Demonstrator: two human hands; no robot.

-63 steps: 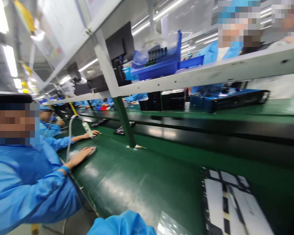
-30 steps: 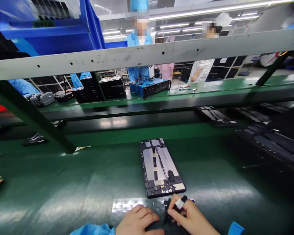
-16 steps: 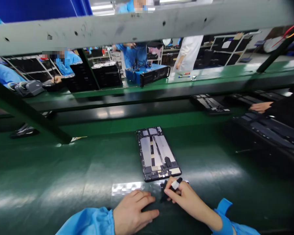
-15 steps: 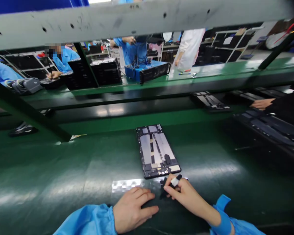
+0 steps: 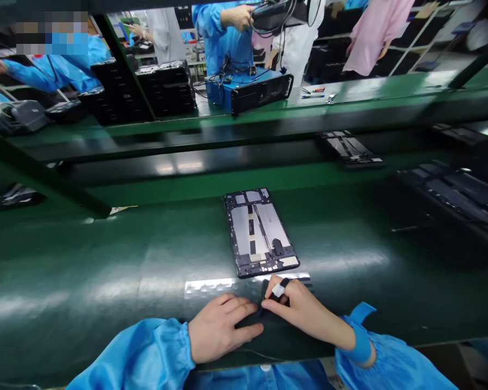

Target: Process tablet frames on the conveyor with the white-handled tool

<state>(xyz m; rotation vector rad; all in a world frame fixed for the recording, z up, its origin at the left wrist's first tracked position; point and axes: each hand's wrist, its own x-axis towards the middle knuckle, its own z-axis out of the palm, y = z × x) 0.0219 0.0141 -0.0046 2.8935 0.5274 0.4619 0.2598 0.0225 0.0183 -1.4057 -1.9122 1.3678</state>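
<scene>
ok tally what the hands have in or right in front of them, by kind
black part with white tag in right hand: 1
silver film sheet: 1
open tablet housing: 1
total: 3

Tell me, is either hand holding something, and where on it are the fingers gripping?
The right hand pinches a small black strip with a white band between thumb and fingers, just below the band. The left hand lies flat, holding nothing visible.
</scene>
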